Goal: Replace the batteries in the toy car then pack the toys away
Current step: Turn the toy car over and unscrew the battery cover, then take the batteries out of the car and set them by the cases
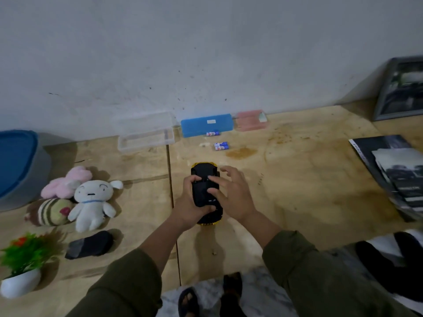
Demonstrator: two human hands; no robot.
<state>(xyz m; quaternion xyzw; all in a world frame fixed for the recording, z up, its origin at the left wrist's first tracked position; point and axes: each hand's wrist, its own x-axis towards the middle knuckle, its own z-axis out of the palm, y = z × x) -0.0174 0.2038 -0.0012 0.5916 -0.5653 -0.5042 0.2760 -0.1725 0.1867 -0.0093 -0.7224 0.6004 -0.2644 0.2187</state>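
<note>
The left hand (187, 202) gripped the upturned toy car (206, 193) from its left flank, just above the bench (297, 191). The car's long axis ran away from the person. The right hand (231, 193), fingers spread, touched its underside; spare batteries (221, 146) lay beyond, nearer that hand.

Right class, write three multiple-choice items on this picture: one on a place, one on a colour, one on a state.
1. Where do the plush toys lie?
A. left of the toy car
B. against the wall
C. on the magazines

2. What colour is the closed case by the wall?
A. green
B. blue
C. black

3. How is the car held?
A. wheels down
B. underside up
C. on end

Answers: 1 A, the plush toys sit left of the car. 2 B, its lid is blue. 3 B, the left hand grips it with the black underside facing up.
</note>
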